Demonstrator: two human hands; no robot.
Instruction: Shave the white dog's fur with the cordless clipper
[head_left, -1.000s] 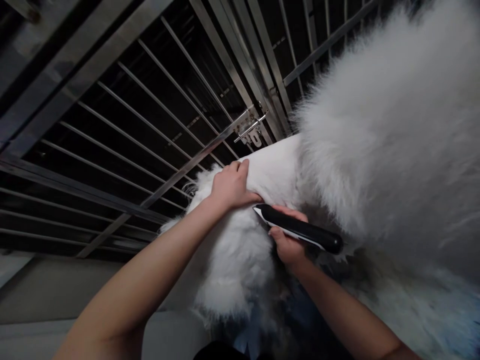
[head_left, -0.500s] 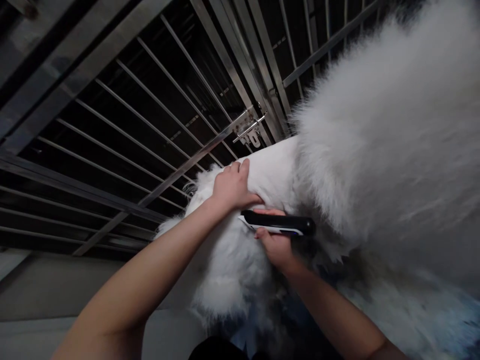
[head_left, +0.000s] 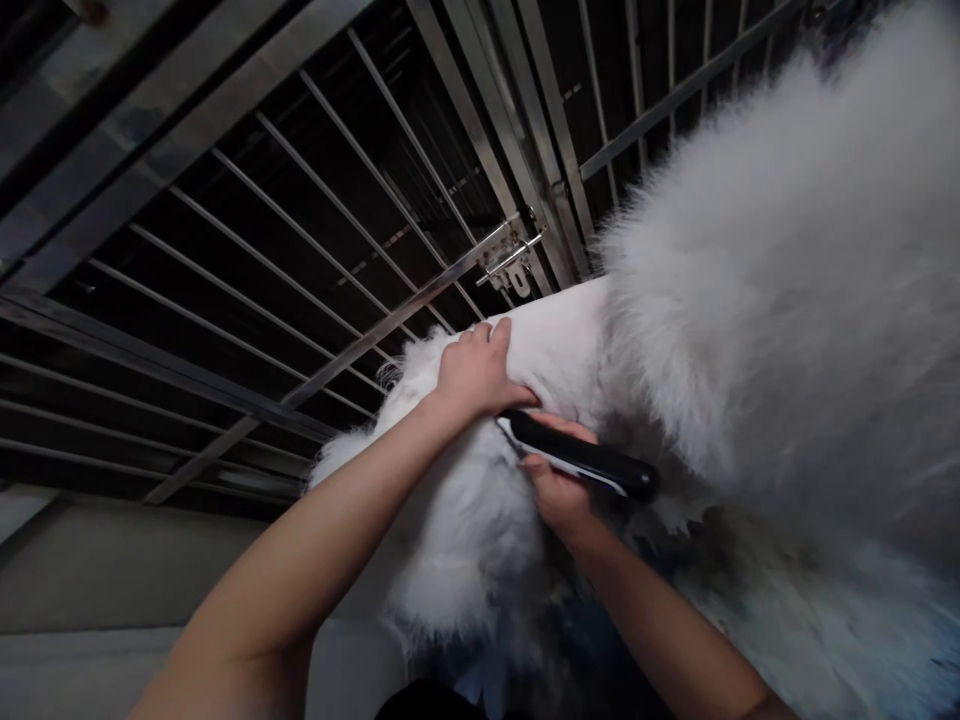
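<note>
1. Clippers [head_left: 585, 455] on the move! Since the earlier frame their rear end has dipped, and the black-and-white body now slants down to the right, below the latch [head_left: 514, 265].
2. Right hand [head_left: 559, 495], lower still beneath the latch, has fingers and thumb wrapped snugly round the clippers; the tip points up near the left thumb, though whether its blades touch the coat is hard to tell.
3. Left hand [head_left: 480, 370], just down and left of the latch, stays planted: palm flat on the coat, thumb spread wide from the fingers, gripping nothing that shows.
4. White animal [head_left: 559, 325] stretches out under the latch: short, smooth coat directly below it, big shaggy fur [head_left: 787, 280] off to the right, a fluffy tuft [head_left: 450, 590] well down and left.
5. Now the containers: one barred cage [head_left: 390, 320] fills the space left of the latch, another barred section [head_left: 686, 93] rises to its upper right. Dark behind the bars; contents too dim to make out.
</note>
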